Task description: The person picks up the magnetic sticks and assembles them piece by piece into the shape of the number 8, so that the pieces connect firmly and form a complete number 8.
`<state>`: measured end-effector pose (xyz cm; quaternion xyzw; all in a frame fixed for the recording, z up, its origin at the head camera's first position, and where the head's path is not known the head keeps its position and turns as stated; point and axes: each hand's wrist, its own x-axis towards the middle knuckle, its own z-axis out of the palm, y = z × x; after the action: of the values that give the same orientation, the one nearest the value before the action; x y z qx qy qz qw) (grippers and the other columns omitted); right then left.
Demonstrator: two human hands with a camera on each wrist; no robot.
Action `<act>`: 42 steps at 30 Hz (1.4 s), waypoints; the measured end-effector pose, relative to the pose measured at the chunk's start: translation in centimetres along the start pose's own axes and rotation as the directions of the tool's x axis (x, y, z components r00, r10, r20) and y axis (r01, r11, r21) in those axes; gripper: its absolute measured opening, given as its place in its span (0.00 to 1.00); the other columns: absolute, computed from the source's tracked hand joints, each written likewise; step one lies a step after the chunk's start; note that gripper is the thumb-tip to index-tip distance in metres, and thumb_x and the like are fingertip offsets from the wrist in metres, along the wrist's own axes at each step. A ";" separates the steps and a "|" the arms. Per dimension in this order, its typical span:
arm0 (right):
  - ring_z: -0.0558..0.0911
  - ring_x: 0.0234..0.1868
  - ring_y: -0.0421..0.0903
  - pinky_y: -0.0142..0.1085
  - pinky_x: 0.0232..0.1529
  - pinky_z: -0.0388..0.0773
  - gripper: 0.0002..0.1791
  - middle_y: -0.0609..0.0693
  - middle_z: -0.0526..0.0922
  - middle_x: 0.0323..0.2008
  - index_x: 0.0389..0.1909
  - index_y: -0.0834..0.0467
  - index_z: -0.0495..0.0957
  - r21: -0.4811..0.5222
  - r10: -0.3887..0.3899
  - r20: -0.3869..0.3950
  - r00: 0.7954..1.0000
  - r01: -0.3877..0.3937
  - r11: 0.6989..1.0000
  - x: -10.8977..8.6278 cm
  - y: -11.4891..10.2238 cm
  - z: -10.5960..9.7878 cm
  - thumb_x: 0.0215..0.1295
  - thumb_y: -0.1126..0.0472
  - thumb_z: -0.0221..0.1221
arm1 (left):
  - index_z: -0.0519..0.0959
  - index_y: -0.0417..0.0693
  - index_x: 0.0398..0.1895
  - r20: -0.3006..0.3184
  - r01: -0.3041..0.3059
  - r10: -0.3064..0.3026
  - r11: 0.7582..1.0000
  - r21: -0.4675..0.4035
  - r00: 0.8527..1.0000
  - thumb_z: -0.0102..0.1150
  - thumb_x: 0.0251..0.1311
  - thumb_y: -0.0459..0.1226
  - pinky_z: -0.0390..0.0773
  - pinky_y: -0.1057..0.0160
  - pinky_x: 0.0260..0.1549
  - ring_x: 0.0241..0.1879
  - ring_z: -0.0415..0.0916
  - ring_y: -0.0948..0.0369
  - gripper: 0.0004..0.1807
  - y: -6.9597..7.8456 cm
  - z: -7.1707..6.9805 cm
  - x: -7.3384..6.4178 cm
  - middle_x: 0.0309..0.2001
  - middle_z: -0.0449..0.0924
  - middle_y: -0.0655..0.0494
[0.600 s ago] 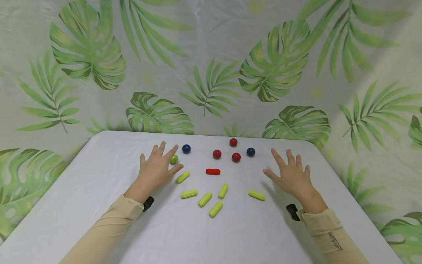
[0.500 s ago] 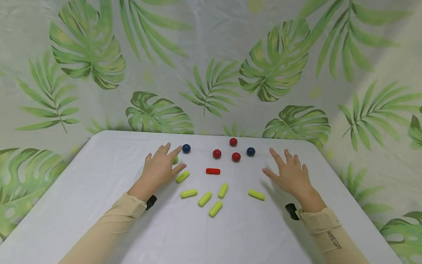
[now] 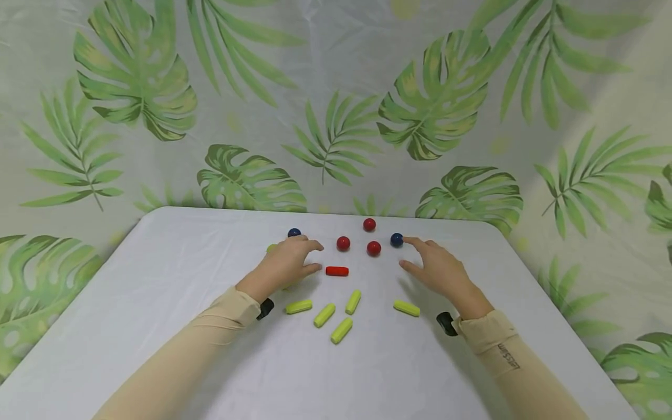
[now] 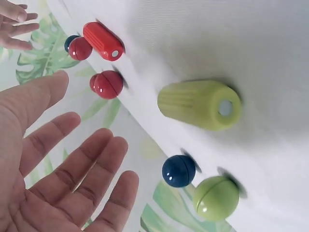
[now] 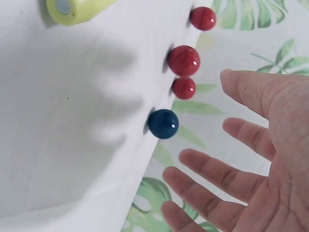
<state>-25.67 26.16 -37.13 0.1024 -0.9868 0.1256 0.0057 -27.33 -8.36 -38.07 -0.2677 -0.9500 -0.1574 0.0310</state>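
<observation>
My left hand (image 3: 283,262) hovers over the left part of the table, holding nothing, thumb and fingers apart. Just right of its fingertips lies a red rod (image 3: 337,271). Beneath that hand are a yellow-green rod (image 4: 198,104), mostly hidden in the head view, and a green ball (image 4: 216,198) beside a dark blue ball (image 4: 178,170). Nothing is in my right hand (image 3: 441,269) either; its fingers are loosely bent and separated. In the head view its index fingertip overlaps another dark blue ball (image 3: 396,240), but the right wrist view shows a gap to that ball.
Three red balls (image 3: 374,248) stand near the back of the white-covered table (image 3: 367,379). Several yellow-green rods (image 3: 324,315) lie nearer the front, one (image 3: 406,308) apart at the right. A leaf-patterned cloth (image 3: 336,70) hangs behind.
The left hand has moved right, toward the red rod, now covering the nearest yellow-green rod. The right hand has moved left, toward the blue ball. Rods and balls stay where they were.
</observation>
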 end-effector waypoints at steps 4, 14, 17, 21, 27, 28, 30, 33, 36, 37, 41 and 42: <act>0.82 0.63 0.68 0.67 0.53 0.83 0.35 0.67 0.80 0.67 0.81 0.54 0.66 0.000 0.001 0.030 1.000 -0.001 1.000 1.0 -0.6 0.4 0.80 0.45 0.59 | 0.83 0.45 0.65 0.030 -0.029 0.031 0.998 -0.050 0.999 0.71 0.71 0.42 0.86 0.52 0.55 0.54 0.84 0.51 0.22 0.0 0.5 1.0 0.56 0.87 0.44; 0.84 0.60 0.62 0.55 0.51 0.85 0.33 0.66 0.83 0.63 0.79 0.55 0.69 0.087 -0.037 0.065 0.997 0.031 0.996 3.2 -1.4 1.4 0.79 0.47 0.61 | 0.86 0.45 0.61 0.110 0.022 -0.002 0.983 -0.184 0.994 0.76 0.65 0.37 0.84 0.56 0.51 0.45 0.82 0.55 0.21 0.0 1.3 2.6 0.48 0.88 0.46; 0.84 0.61 0.62 0.57 0.56 0.84 0.32 0.66 0.83 0.63 0.79 0.55 0.69 0.121 -0.035 0.082 0.996 0.025 0.992 3.6 -1.7 1.7 0.80 0.48 0.60 | 0.87 0.45 0.58 0.114 0.020 0.004 0.978 -0.210 0.993 0.77 0.63 0.36 0.82 0.59 0.48 0.40 0.80 0.59 0.20 -0.1 1.8 3.0 0.43 0.88 0.49; 0.84 0.61 0.62 0.58 0.57 0.84 0.32 0.67 0.83 0.62 0.78 0.56 0.70 0.133 -0.024 0.094 0.995 0.011 0.991 4.1 -1.9 1.9 0.79 0.49 0.61 | 0.89 0.44 0.55 0.119 0.019 0.012 0.967 -0.255 0.993 0.78 0.62 0.36 0.81 0.61 0.46 0.38 0.80 0.60 0.18 -0.1 2.3 3.5 0.38 0.88 0.53; 0.85 0.58 0.61 0.57 0.58 0.83 0.31 0.66 0.84 0.60 0.77 0.58 0.70 0.105 -0.041 0.097 0.994 0.031 0.994 5.0 -2.4 2.1 0.79 0.51 0.61 | 0.90 0.46 0.51 0.139 0.057 -0.019 0.960 -0.274 0.990 0.79 0.61 0.36 0.79 0.62 0.45 0.37 0.79 0.61 0.16 0.3 2.6 3.9 0.35 0.88 0.56; 0.85 0.57 0.61 0.57 0.57 0.84 0.31 0.66 0.85 0.60 0.77 0.58 0.70 0.100 -0.041 0.102 0.994 0.031 0.994 5.2 -2.5 2.2 0.78 0.51 0.61 | 0.90 0.46 0.51 0.141 0.066 -0.028 0.959 -0.274 0.990 0.79 0.61 0.36 0.79 0.62 0.45 0.37 0.79 0.61 0.15 0.3 2.7 3.9 0.35 0.88 0.56; 0.86 0.57 0.60 0.56 0.56 0.84 0.31 0.66 0.85 0.59 0.76 0.58 0.70 0.093 -0.036 0.111 0.993 0.025 0.995 5.5 -2.7 2.3 0.78 0.51 0.62 | 0.90 0.47 0.50 0.148 0.086 -0.045 0.957 -0.279 0.988 0.78 0.61 0.36 0.79 0.62 0.45 0.37 0.79 0.61 0.15 0.3 2.8 4.0 0.35 0.88 0.55; 0.86 0.57 0.60 0.55 0.55 0.85 0.32 0.66 0.85 0.59 0.76 0.57 0.71 0.079 -0.022 0.121 0.992 0.013 0.997 6.0 -2.8 2.5 0.76 0.52 0.64 | 0.91 0.47 0.49 0.159 0.110 -0.066 0.951 -0.288 0.985 0.78 0.61 0.35 0.80 0.62 0.44 0.37 0.79 0.61 0.14 0.3 2.8 4.1 0.36 0.88 0.55; 0.86 0.58 0.59 0.54 0.55 0.85 0.32 0.65 0.86 0.58 0.76 0.58 0.71 0.073 -0.012 0.121 0.993 0.003 0.997 6.3 -2.8 2.8 0.75 0.54 0.65 | 0.91 0.47 0.48 0.169 0.131 -0.083 0.945 -0.299 0.982 0.79 0.60 0.34 0.80 0.63 0.43 0.37 0.80 0.60 0.13 0.3 2.8 4.2 0.36 0.88 0.54; 0.86 0.57 0.59 0.54 0.56 0.85 0.32 0.65 0.86 0.58 0.76 0.58 0.71 0.074 -0.014 0.120 0.993 0.005 0.997 6.4 -2.8 2.9 0.75 0.54 0.65 | 0.91 0.47 0.48 0.172 0.137 -0.087 0.944 -0.301 0.981 0.79 0.60 0.34 0.80 0.63 0.43 0.37 0.80 0.60 0.13 0.3 2.8 4.2 0.36 0.88 0.54; 0.86 0.55 0.57 0.52 0.55 0.85 0.32 0.65 0.87 0.56 0.75 0.58 0.72 0.092 -0.023 0.107 0.994 0.013 0.996 6.6 -2.8 3.0 0.75 0.55 0.66 | 0.91 0.48 0.47 0.177 0.152 -0.101 0.939 -0.308 0.979 0.79 0.59 0.33 0.78 0.64 0.43 0.37 0.79 0.60 0.13 0.2 2.8 4.3 0.36 0.89 0.53; 0.86 0.54 0.57 0.51 0.55 0.85 0.32 0.65 0.87 0.55 0.75 0.58 0.72 0.098 -0.027 0.105 0.994 0.017 0.995 6.7 -2.8 3.0 0.75 0.55 0.66 | 0.91 0.48 0.47 0.177 0.154 -0.102 0.939 -0.308 0.979 0.79 0.58 0.33 0.78 0.64 0.42 0.36 0.79 0.60 0.13 0.2 2.8 4.3 0.36 0.89 0.53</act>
<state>-31.63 21.40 -39.12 0.1200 -0.9772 0.1677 -0.0503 -30.85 -5.22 -40.05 -0.2183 -0.9268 -0.2894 -0.0984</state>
